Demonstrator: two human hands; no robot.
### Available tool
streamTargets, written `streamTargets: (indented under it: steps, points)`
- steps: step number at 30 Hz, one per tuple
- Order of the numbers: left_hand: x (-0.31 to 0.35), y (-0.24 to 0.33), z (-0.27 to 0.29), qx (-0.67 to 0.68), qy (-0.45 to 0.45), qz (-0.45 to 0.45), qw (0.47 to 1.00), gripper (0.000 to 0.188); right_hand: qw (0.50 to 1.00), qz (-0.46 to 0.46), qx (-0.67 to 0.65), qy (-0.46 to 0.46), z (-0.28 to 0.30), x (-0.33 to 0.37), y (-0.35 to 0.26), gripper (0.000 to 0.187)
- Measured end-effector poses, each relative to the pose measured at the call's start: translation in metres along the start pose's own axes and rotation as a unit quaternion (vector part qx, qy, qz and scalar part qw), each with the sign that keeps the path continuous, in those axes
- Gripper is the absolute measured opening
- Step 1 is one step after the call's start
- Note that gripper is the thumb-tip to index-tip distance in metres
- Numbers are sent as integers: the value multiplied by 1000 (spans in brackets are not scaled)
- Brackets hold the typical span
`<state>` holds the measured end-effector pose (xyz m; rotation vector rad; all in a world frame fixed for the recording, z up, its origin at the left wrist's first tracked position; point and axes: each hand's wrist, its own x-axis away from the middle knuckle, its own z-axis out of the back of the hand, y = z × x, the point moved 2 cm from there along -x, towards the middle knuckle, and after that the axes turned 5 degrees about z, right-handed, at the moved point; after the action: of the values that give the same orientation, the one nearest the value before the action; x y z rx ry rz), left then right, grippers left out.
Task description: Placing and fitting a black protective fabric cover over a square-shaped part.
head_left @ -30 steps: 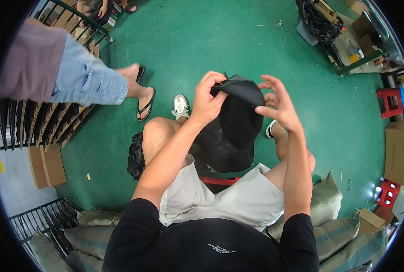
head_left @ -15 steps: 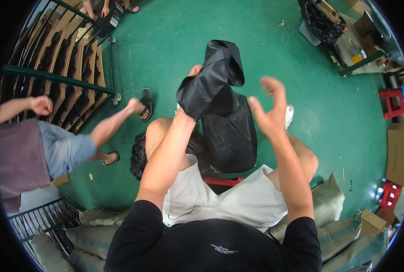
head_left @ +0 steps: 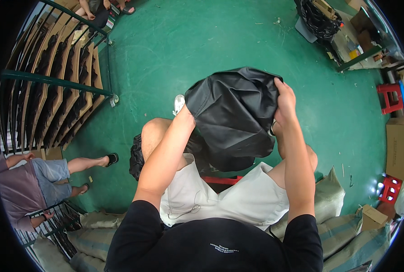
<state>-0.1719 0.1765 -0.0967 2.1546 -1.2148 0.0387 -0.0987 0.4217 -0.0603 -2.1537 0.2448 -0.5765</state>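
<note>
A black, leather-like sewn cover (head_left: 238, 104), soft and creased, is spread in front of me above my knees. A stitched seam runs down its left part. My left forearm (head_left: 163, 156) goes in at the cover's left edge; the hand is inside, so its fingers are hidden. At the upper right edge my right hand (head_left: 286, 100) grips the material, its fingers closed on the rim. Below the cover, between my legs, lies a dark pile (head_left: 231, 163) of similar black material, mostly hidden. A crumpled black bundle (head_left: 137, 156) sits by my left knee.
I sit on a red stool (head_left: 224, 180). On the left stands a green wheeled rack (head_left: 57, 82) of boards with black pieces; a person (head_left: 23, 181) is beside it. Stuffed sacks (head_left: 93, 240) lie behind me. A black-bagged bin (head_left: 322, 22) and red stools (head_left: 390, 99) are at right.
My right hand has come in from free air and taken the cover's right edge. The cover has been lowered and spread wide. The person at left has moved toward the lower left.
</note>
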Motion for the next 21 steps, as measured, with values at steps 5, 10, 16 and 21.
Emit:
streamTargets:
  steps: [5, 10, 16, 21]
  points:
    - [19, 5, -4, 29, 32, -2, 999, 43, 985, -157, -73, 23, 13, 1, -16, 25]
    - [42, 22, -42, 71, 63, 51, 994, 38, 973, -211, -93, -14, 11, 8, -39, 30]
    - [41, 24, -17, -195, 94, -18, 976, 33, 965, -220, -129, -68, -2, 14, -38, 31]
    - [39, 33, -26, -232, 171, -167, 943, 20, 992, -67, -61, -85, 12, 11, -46, 21]
